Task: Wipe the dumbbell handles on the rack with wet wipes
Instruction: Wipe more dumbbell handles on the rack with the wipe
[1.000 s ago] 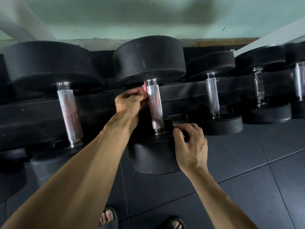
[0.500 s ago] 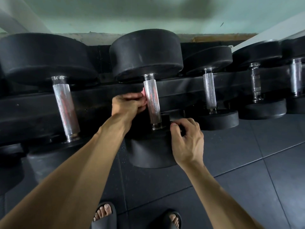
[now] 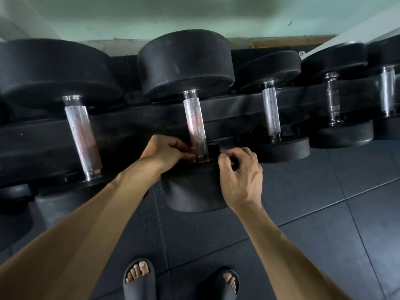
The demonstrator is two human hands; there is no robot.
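Your left hand (image 3: pixel 166 150) pinches the wipe (image 3: pixel 193 153) low on the centre handle (image 3: pixel 195 124), your right hand (image 3: pixel 240 174) grips the weight's edge; rush and you'd likely miss the knurling.

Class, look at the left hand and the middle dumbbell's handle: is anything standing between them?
Nothing visible. The left hand is already at the lower end of the handle, its fingertips against the metal. The right hand grips the weight's near edge, off to the side.

No readable text, number or brand was observed on the dumbbells (image 3: pixel 186 63). The rack (image 3: pixel 238 109) likewise bore no legible label or sign.
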